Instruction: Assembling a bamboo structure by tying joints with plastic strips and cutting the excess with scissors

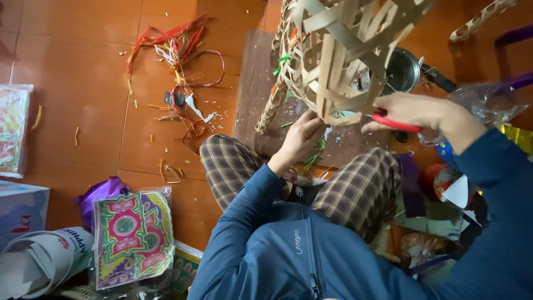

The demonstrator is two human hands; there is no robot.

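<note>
While hands work the woven frame (338, 55), ribbon scraps (177, 50) litter nearby floor.

We are seeing the woven bamboo frame (338, 55) cut off by the top edge. The right hand (413, 111) is hiding the blades of the red scissors (395, 123). The frame is covering most of the metal pot (404, 69).

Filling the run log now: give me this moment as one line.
left hand: steadies woven bamboo frame from below | right hand: holds red-handled scissors at frame's lower edge | wooden board: under frame
</note>
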